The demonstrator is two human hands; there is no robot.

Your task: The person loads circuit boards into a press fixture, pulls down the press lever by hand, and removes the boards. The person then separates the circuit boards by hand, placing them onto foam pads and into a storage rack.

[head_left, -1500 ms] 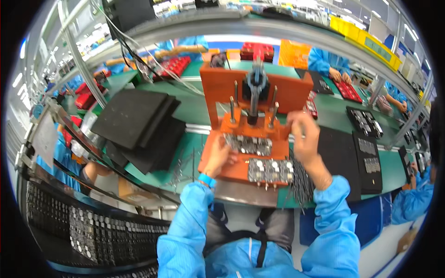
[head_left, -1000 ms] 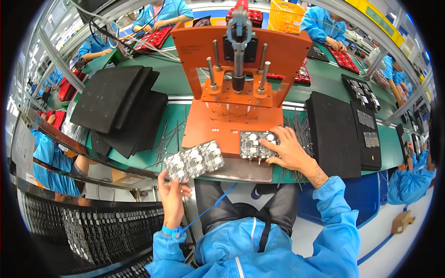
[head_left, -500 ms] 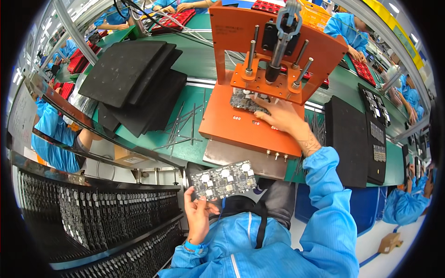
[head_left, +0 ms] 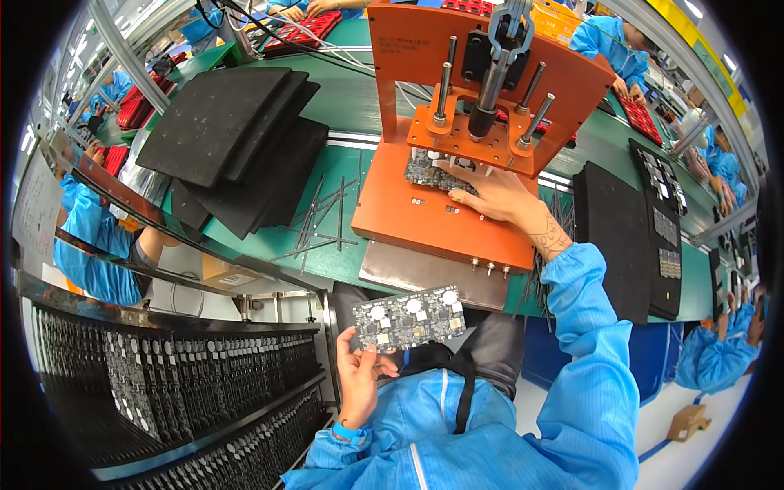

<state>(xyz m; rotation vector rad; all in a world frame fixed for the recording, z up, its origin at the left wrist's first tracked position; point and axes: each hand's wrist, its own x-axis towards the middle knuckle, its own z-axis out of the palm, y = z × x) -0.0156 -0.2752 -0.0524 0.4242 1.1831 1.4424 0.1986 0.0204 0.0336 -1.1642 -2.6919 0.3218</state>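
Observation:
My left hand (head_left: 362, 380) grips a dark circuit board panel (head_left: 408, 321) by its lower left corner, thumb on top, above my lap. White round parts and small chips dot the panel's upper face. On the orange press fixture (head_left: 392, 214), a second circuit board (head_left: 426, 173) lies beneath the raised press plate (head_left: 469, 143). My right hand (head_left: 498, 198) reaches under that plate, fingers stretched out and touching this board's right part. The plate hides some of the fingertips.
A stack of black foam sheets (head_left: 216, 131) sits left on the green bench, near thin dark strips (head_left: 327, 216). More black sheets (head_left: 612, 245) lie right of the press. Racks of upright boards (head_left: 180, 371) stand lower left. Co-workers (head_left: 608, 49) in blue sit around the bench.
My left hand has moved right and slightly down with its circuit board. My right hand has shifted only slightly at the board in the press.

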